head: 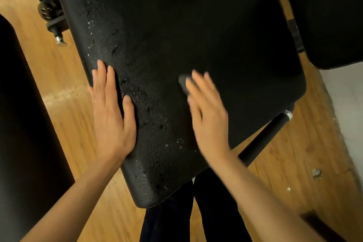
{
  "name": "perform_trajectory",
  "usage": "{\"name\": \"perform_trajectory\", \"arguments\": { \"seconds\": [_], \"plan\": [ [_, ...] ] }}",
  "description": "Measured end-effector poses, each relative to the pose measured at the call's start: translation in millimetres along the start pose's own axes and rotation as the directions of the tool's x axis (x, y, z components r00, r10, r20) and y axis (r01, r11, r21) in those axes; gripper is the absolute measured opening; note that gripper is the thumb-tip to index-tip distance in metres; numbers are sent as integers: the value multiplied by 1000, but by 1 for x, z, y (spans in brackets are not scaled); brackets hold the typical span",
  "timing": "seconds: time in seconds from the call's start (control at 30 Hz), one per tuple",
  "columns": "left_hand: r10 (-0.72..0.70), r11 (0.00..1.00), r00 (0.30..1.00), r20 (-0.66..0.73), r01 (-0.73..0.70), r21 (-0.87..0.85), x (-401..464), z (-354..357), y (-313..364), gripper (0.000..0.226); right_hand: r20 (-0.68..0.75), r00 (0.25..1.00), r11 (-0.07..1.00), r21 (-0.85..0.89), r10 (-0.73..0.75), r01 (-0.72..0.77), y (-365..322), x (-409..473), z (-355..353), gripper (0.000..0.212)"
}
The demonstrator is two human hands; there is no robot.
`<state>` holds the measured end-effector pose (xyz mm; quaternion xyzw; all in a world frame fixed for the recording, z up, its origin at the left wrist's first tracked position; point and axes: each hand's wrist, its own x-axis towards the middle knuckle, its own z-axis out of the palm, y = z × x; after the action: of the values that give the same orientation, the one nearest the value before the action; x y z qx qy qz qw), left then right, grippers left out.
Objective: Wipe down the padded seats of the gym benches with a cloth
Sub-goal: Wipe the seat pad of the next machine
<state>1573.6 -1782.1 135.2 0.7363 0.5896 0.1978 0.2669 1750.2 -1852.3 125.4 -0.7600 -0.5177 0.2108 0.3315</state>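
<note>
A large black padded bench seat [196, 35] fills the middle of the view, its left part dotted with water droplets. My left hand [112, 112] lies flat with straight fingers on the seat's left edge. My right hand [208, 112] is blurred with motion and lies flat, fingers straight, on a small dark grey cloth [183, 82] pressed against the seat. Only a corner of the cloth shows past my fingertips.
A second black pad [330, 15] sits at the upper right. A black frame bar [265, 135] runs under the seat's right corner. A bolt and bracket [55, 23] stick out at the left. Wooden floor [64, 84] surrounds the bench; my dark trousers [176, 222] are below.
</note>
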Motion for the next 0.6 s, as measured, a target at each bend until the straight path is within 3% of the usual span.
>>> {"name": "perform_trajectory", "arguments": {
  "seconds": [0.1, 0.2, 0.3, 0.37, 0.5, 0.6],
  "plan": [
    [-53, 997, 998, -22, 52, -54, -12, -2, 4, 56, 106, 993, 996, 75, -55, 47, -10, -71, -10, 38],
    [-126, 990, 992, -22, 124, -73, -47, -1, 13, 56, 137, 974, 981, 104, -178, 165, 2, -19, -3, 33],
    [-173, 982, 984, -45, 169, -82, -74, 8, 21, 57, -3, 996, 995, 49, -89, 90, -8, 58, 16, 32],
    [-185, 982, 980, -67, 181, -62, -79, 13, 22, 56, -24, 1000, 999, 49, -8, 9, -23, 41, 26, 32],
    [-171, 985, 981, -85, 169, -30, -78, 16, 21, 56, 175, 932, 946, 115, -318, 302, -21, -54, 7, 33],
    [-161, 987, 982, -100, 160, -14, -79, 17, 21, 55, 191, 894, 912, 152, -405, 380, -13, 3, 16, 33]
  ]
}}
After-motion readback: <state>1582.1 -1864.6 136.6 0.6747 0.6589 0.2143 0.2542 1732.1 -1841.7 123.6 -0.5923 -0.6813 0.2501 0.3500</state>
